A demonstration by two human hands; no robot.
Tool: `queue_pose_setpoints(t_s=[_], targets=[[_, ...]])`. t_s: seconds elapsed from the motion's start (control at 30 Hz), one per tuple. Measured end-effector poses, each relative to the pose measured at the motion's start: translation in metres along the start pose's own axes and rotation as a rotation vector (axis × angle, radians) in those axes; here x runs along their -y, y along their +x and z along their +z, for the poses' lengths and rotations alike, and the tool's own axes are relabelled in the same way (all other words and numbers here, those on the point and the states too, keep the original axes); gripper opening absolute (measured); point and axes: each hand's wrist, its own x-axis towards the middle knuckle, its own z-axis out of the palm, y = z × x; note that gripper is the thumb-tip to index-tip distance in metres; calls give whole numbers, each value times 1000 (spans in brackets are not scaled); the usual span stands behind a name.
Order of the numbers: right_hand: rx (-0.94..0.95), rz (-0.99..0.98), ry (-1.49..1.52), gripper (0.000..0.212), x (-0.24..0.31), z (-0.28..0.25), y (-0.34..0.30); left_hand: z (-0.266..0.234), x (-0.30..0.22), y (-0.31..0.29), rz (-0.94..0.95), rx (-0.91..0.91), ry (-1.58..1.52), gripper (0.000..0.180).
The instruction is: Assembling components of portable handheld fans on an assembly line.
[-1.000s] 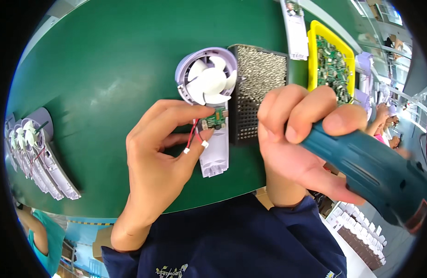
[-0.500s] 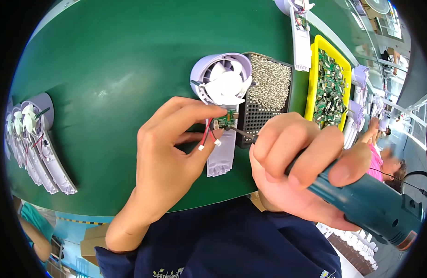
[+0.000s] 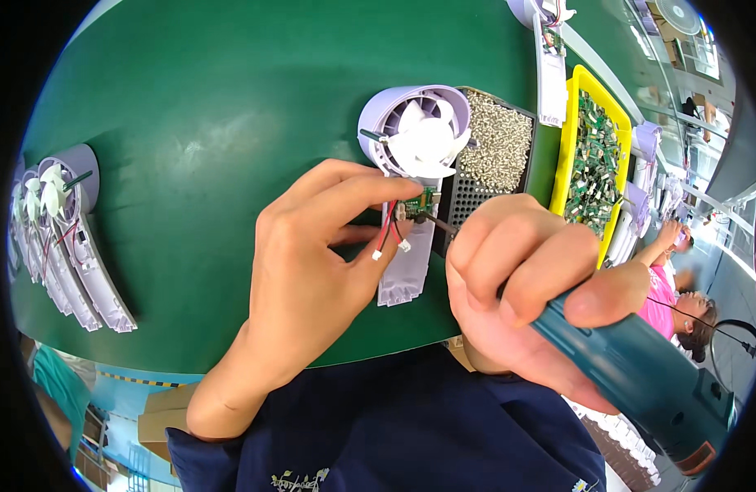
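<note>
A lavender handheld fan half-shell (image 3: 404, 283) lies on the green table, its white fan blades (image 3: 423, 141) in the round head. My left hand (image 3: 308, 246) is closed on the small green circuit board (image 3: 416, 202), pinching it against the handle with index finger and thumb. Red and black wires (image 3: 386, 231) with white plugs hang from the board beside my thumb. My right hand (image 3: 534, 287) is wrapped round a dark teal electric screwdriver (image 3: 640, 377). Its thin bit (image 3: 439, 223) reaches the board's right edge; whether a screw sits under the tip I cannot tell.
Right behind the fan stands a black tray (image 3: 475, 193) heaped with small screws (image 3: 499, 139). A yellow bin (image 3: 563, 164) of circuit boards is farther right. Several fan half-shells (image 3: 99, 279) lie at far left, another (image 3: 550, 82) at back right. A co-worker in pink (image 3: 661, 299) sits at right.
The fan, trays and my left hand appear slightly farther right in the picture. The screwdriver's body has dipped a little, while its bit stays at the board. Both grips are unchanged.
</note>
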Motion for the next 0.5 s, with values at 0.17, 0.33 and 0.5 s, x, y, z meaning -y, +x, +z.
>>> queue_pose_setpoints(t_s=[0.17, 0.33, 0.5], targets=[[11, -1, 56, 30, 3, -2, 3, 2, -3, 4, 1, 23, 6, 33], [-178, -111, 186, 85, 19, -15, -9, 1, -3, -5, -44, 33, -37, 29], [-324, 66, 154, 96, 14, -23, -50, -3, 1, -13, -70, 51, -56, 30]])
